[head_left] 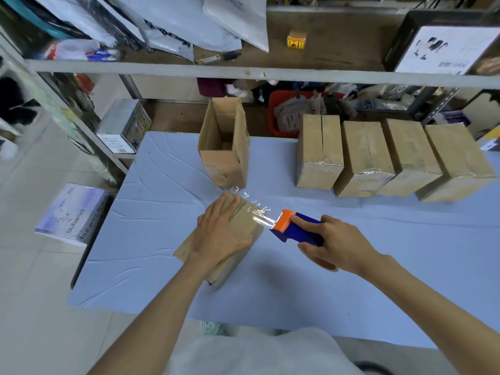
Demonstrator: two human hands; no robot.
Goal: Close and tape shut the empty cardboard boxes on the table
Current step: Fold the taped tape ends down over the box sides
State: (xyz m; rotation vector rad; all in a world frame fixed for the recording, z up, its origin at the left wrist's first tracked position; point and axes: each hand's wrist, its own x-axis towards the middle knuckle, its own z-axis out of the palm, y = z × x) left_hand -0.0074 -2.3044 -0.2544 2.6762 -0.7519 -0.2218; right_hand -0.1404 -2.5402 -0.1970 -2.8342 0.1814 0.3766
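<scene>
A closed cardboard box (240,226) lies in the middle of the table. My left hand (219,234) presses flat on its top with straight fingers. My right hand (335,244) grips a blue and orange tape dispenser (295,227) just to the right of the box. A shiny strip of clear tape (257,209) runs from the dispenser across the box's top seam. Behind it stands an open, empty cardboard box (224,142) with its flaps up. Several closed, taped boxes (389,155) stand in a row at the back right.
The table has a light blue cloth (151,239). A metal shelf rail (243,73) crosses above the far edge, with bags and a red crate (273,115) behind. A white carton (73,212) lies on the floor at the left.
</scene>
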